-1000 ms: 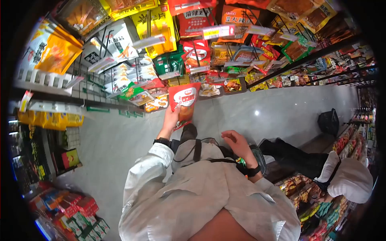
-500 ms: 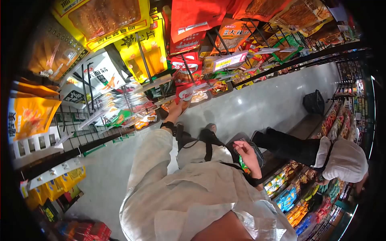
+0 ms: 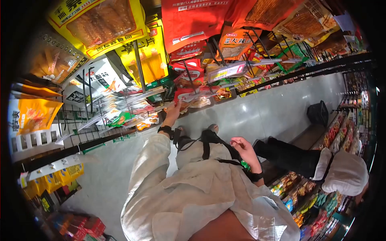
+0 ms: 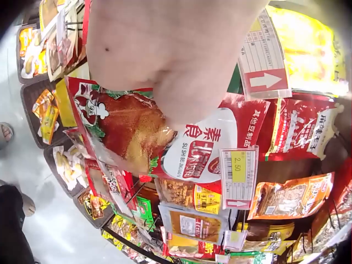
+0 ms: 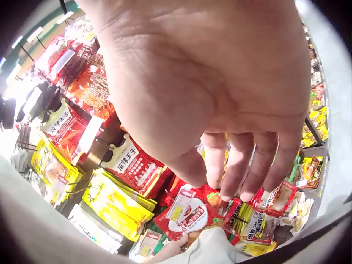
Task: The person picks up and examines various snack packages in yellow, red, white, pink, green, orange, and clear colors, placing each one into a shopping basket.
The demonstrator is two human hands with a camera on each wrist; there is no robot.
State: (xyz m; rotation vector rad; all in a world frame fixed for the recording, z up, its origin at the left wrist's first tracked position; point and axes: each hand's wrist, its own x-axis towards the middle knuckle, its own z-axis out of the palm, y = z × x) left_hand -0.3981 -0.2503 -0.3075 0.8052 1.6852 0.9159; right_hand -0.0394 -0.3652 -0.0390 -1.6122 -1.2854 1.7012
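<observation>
In the head view my left hand reaches to the lower part of the hanging rack and grips a red snack bag. From the left wrist, that hand covers part of the red bag, which has a white oval label and a picture of brown food; the gripping fingertips are hidden. A price tag on a hook overlaps the bag's edge. My right hand hangs in front of my waist with loosely bent fingers, holding nothing; its palm fills the right wrist view.
Metal hooks carry yellow bags, large red bags and white bags. Trays of small packets line the rack's bottom. To the right, a person in a light top bends beside another snack shelf; a black basket stands on the floor.
My left hand has carried the red bag from above the floor forward to the rack hooks and stays there. The head view has come closer to the rack. The right hand remains near my waist.
</observation>
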